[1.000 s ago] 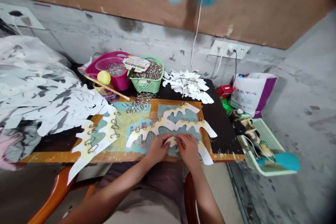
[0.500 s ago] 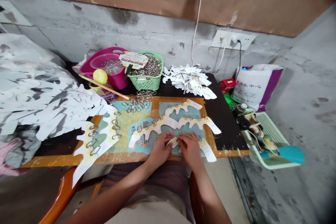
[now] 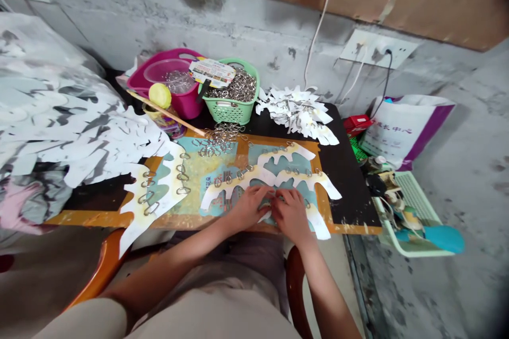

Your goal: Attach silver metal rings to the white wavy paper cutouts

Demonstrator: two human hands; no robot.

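My left hand (image 3: 248, 205) and my right hand (image 3: 292, 214) meet over a white cut-out card (image 3: 318, 221) near the front edge of the low table (image 3: 350, 190). The fingers of both are curled and pinched together on the card and a small metal ring that I can barely make out. Two more white cards with metal rings clipped on lie just beyond: one (image 3: 234, 183) to the left, another (image 3: 294, 154) behind. A loose heap of metal rings (image 3: 218, 140) lies further back.
A green basket (image 3: 233, 96) of rings and a pink tub (image 3: 169, 87) stand at the back. Further cards with rings (image 3: 159, 196) hang off the left front. A white paper pile (image 3: 59, 122) spreads left, a scrap pile (image 3: 298, 111) back right. Bag (image 3: 401, 130) and tray (image 3: 413, 212) sit right.
The view has tilted down and shifted; both hands stay together on the same card, working closer over the ring at its edge.
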